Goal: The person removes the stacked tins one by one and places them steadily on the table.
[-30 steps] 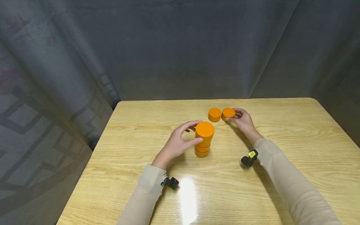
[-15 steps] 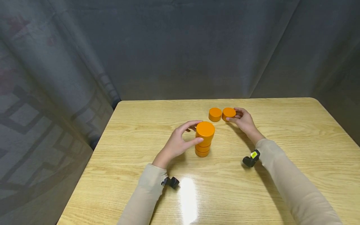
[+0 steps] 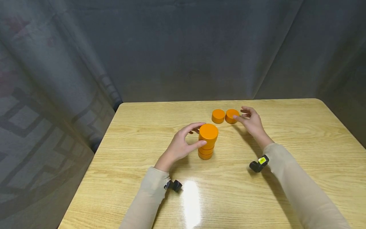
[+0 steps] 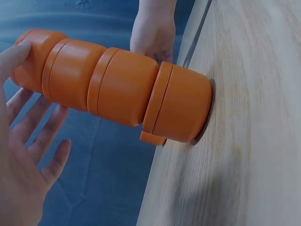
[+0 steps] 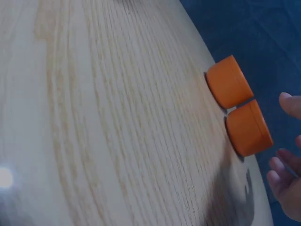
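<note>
Several orange round lidded jars stand in an upright stack on the table. My left hand (image 3: pixel 180 144) holds the top jar (image 3: pixel 208 132), with the thumb on its near side and the fingers at its far left; in the left wrist view the thumb touches the top jar (image 4: pixel 37 59). Two more jars sit side by side behind the stack: a left one (image 3: pixel 218 116) and a right one (image 3: pixel 231 115). Beside the right one is my right hand (image 3: pixel 253 124), its fingers spread. The right wrist view shows those fingers apart from the nearer jar (image 5: pixel 248 128).
A wooden table (image 3: pixel 128 143) lies under everything, its back edge just behind the two jars. Grey curtains (image 3: pixel 186 54) hang behind and at the left. A small black camera (image 3: pixel 259 163) sits on each wrist.
My right hand has let go of the right-hand jar and drawn back slightly to the right, its fingers opening. The left hand and the stack have stayed in place.
</note>
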Demonstrator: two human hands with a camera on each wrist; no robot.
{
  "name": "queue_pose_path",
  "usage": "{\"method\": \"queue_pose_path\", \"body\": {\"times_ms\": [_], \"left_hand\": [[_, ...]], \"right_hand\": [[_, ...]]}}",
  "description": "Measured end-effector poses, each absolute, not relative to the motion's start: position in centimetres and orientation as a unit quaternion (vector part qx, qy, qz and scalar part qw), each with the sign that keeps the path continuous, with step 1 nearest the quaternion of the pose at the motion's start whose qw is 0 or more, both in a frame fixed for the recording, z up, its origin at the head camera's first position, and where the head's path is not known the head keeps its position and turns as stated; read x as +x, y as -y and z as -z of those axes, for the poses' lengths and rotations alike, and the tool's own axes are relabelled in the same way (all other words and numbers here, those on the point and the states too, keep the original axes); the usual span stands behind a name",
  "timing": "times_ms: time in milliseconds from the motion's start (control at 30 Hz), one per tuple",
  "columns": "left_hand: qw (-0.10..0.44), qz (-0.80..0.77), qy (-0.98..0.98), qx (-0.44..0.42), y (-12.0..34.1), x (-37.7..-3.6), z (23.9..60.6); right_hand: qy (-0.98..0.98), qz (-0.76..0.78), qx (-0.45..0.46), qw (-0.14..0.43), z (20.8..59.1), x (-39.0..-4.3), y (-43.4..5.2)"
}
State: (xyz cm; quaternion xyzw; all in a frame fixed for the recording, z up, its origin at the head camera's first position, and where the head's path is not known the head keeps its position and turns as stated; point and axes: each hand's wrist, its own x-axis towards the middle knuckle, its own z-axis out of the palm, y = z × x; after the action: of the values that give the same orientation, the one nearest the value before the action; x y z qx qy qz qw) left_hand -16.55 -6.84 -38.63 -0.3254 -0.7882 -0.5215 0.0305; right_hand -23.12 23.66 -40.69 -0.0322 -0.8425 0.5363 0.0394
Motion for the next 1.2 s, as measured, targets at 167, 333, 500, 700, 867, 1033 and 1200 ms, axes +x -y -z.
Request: {"method": "queue_pose_path", "body": {"times_ms": [167, 333, 500, 700, 867, 1033, 1200], "left_hand": [[0.034, 0.518, 0.790, -0.325, 6.9, -16.5, 38.5], [0.036, 0.518, 0.789, -0.329, 7.0, -16.4, 38.5], [0.037, 0.516, 0.790, -0.330, 7.1, -16.5, 38.6], [0.034, 0.518, 0.789, -0.329, 7.1, -16.6, 38.7], [0.029, 0.518, 0.790, -0.327, 7.2, -16.7, 38.7], [0.017, 0.518, 0.792, -0.324, 7.3, -16.7, 38.8], [0.010, 0.517, 0.793, -0.322, 7.4, -16.9, 38.9]], "right_hand": [[0.832, -0.546, -0.034, 0.096, 40.3, -22.5, -23.4], [0.824, -0.556, -0.019, 0.112, 39.9, -21.6, -23.0], [0.819, -0.561, -0.007, 0.117, 39.4, -20.9, -22.6], [0.815, -0.565, 0.008, 0.123, 38.9, -19.9, -22.2], [0.810, -0.573, 0.021, 0.120, 38.4, -18.9, -21.7], [0.810, -0.575, 0.045, 0.107, 37.9, -17.6, -21.1], [0.804, -0.581, 0.071, 0.105, 37.6, -16.6, -20.6]]}}
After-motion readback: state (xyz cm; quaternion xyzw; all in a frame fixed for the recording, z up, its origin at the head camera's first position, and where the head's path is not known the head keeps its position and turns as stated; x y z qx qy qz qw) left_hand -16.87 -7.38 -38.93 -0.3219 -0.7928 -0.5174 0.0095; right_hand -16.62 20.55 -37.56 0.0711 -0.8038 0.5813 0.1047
